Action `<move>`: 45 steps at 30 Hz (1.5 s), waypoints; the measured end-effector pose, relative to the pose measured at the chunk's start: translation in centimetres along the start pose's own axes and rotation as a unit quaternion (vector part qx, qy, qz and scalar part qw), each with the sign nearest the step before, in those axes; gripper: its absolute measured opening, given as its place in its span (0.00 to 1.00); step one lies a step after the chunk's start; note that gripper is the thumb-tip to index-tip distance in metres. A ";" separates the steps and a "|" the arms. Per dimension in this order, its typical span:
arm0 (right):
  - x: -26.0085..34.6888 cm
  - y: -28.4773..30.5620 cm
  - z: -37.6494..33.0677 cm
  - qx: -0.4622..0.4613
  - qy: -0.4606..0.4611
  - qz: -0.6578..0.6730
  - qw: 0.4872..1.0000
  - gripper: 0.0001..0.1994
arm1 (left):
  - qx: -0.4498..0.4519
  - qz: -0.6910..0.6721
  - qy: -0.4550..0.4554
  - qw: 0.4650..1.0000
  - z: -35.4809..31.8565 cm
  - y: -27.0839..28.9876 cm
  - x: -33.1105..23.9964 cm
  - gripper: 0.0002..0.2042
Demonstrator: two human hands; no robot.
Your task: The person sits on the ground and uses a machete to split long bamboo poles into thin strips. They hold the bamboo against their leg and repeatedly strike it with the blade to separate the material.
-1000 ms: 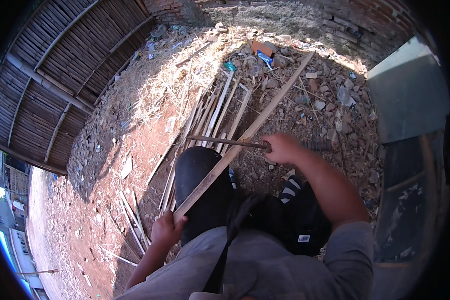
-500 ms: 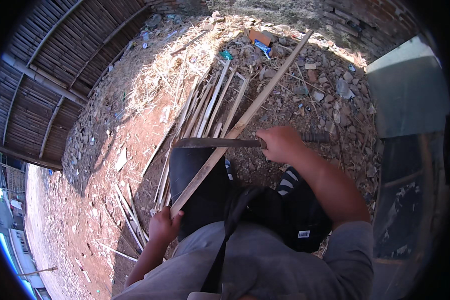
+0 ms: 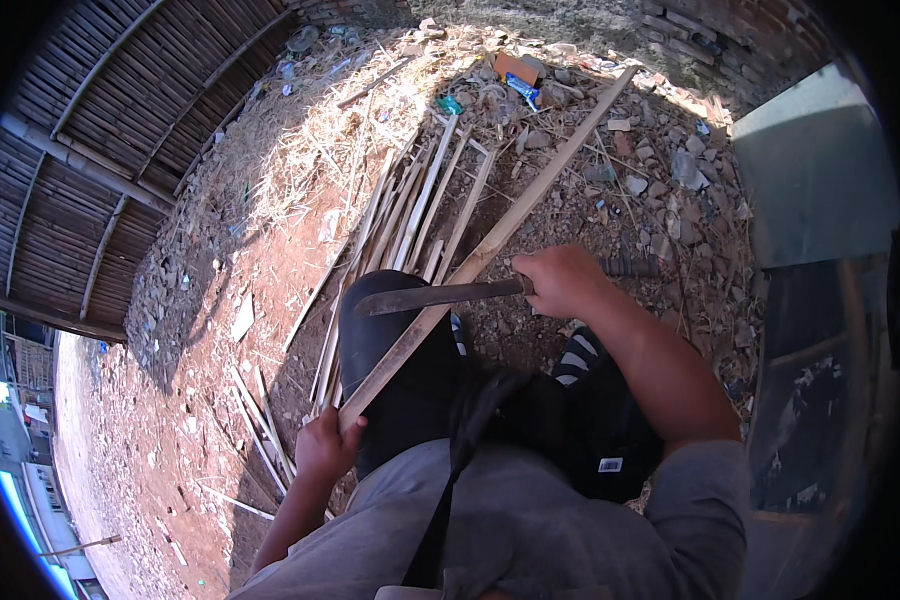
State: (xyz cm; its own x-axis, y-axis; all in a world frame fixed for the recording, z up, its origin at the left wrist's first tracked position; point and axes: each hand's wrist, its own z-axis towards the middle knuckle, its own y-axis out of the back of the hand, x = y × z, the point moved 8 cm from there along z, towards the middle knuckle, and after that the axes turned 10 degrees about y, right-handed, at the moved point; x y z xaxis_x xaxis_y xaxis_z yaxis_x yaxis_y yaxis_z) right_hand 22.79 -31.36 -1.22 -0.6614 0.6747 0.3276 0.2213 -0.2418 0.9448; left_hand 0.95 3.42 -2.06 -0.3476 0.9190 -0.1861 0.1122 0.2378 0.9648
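Wooden strip (image 3: pixel 500 232) | near end in left hand (image 3: pixel 326 446) | slants forward-right

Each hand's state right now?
Left hand: closed on the long, pale wooden strip.
Right hand: closed, holding the dark, long-bladed metal knife.

Head view — left-hand lens of two wide fisheyes, worn side by side on the person's head. Station: just above the chest, the grey shirt (image 3: pixel 560 530) filling the lower edge at close range. Facing: steeply down and forward, over the dark trousers (image 3: pixel 415 410); left hand (image 3: pixel 327 447) and right hand (image 3: pixel 565 287) both in near field. Reach: from where I stand, across the ground (image 3: pixel 315 228) to its far edge, where the brick wall (image 3: pixel 735 45) rises well off. Flanks: bamboo panel (image 3: pixel 70 215) left, pale sheet (image 3: pixel 820 190) right, edges bowed. Upright, unmirrored; corners black.
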 end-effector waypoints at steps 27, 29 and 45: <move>-2.7 2.6 -0.5 -0.048 -0.061 0.043 0.996 0.10 | 0.122 -0.094 -0.003 0.988 2.4 0.3 0.8 0.27; -7.9 2.3 -1.5 -0.081 -0.140 0.132 0.978 0.11 | 0.119 -0.078 -0.018 0.990 2.2 0.2 0.9 0.28; -10.7 4.7 -4.0 -0.136 -0.189 0.072 0.970 0.09 | 0.034 -0.017 -0.030 0.999 2.2 0.2 0.6 0.26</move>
State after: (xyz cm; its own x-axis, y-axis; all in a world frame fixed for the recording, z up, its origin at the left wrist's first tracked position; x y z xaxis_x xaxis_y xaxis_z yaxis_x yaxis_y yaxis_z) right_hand 27.98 -42.50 -0.33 -0.3161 0.8153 0.4852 0.0614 -0.4927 0.8680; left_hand 2.82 4.76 -2.41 -0.2959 0.9266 -0.2321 0.1642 0.2887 0.9432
